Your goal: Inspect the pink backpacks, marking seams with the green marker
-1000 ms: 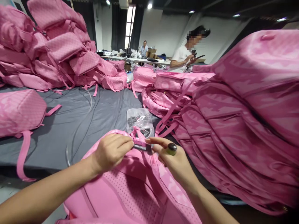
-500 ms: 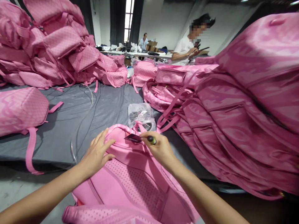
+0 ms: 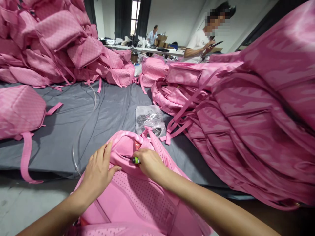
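A pink backpack (image 3: 145, 193) lies back panel up before me, its dotted mesh padding facing me. My left hand (image 3: 97, 173) holds its upper left edge, fingers stretched along the side and thumb over the front. Near the top, my right hand (image 3: 150, 164) is closed around a slim tool with a green and black end (image 3: 136, 160); its other end is hidden in the fist. From the same hand a thin dark card (image 3: 127, 157) reaches into the fold below the top handle, mostly out of sight. A bit of red (image 3: 137, 145) shows beside the knuckles.
Just beyond the backpack lies a clear plastic bag of dark items (image 3: 149, 117) on the grey-covered table (image 3: 110, 114). Pink backpacks are heaped at the left (image 3: 61, 31) and stacked at the right (image 3: 248, 131). A clear tube (image 3: 82, 131) crosses the cloth. Two people stand farther back.
My right hand has moved left and down, taking the dark card from above the panel into the fold. My left hand keeps its place on the edge. The view has shifted slightly.
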`<state>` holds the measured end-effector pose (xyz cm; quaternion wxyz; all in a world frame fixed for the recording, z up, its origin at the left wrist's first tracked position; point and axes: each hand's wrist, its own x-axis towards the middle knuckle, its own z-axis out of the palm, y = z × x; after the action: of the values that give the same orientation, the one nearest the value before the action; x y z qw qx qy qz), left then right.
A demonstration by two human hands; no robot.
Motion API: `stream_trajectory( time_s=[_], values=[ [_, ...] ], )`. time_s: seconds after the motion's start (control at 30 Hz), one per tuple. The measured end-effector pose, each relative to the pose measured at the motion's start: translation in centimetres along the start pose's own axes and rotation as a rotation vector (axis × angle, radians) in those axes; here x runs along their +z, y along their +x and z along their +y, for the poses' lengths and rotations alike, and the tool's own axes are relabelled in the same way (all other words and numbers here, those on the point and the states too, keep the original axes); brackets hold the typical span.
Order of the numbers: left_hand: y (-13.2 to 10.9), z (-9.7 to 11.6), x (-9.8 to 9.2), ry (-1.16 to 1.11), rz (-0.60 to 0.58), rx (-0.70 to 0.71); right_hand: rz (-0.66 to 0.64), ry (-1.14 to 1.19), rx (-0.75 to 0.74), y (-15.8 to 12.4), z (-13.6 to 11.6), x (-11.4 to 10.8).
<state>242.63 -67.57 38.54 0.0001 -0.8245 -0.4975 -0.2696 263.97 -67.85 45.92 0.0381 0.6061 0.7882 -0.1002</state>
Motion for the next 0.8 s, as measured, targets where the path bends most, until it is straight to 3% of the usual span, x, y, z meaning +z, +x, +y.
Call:
stream_trajectory(
  time_s=[0.23, 0.33, 0.43, 0.53, 0.67, 0.8],
  values=[
    [-0.4, -0.4, 0.4, 0.042, 0.052, 0.052, -0.096, -0.079, -0.070, 0.4, -0.8, -0.8],
    [-0.4, -1.0, 0.6, -0.001, 0.094, 0.090, -0.011, -0.047, -0.096, 0.6, -1.6, -1.4],
    [-0.6, -1.6, 0.9, -0.039, 0.142, 0.119, 0.122, 0.150, -0.152, 1.6, -2.9, -1.0],
    [-1.0, -2.5, 1.4, -0.061, 0.184, 0.135, 0.117, 0.274, -0.283, 2.8, -3.8, -0.9],
    [-1.1, -3.8, 2.4, -0.075, 0.155, 0.160, -0.020, -0.073, -0.468, 2.9, -3.0, -2.5],
    [-0.7, -3.8, 2.5, -0.089, 0.145, 0.116, -0.193, -0.337, -0.407, 0.4, -0.1, -3.2]
  ],
)
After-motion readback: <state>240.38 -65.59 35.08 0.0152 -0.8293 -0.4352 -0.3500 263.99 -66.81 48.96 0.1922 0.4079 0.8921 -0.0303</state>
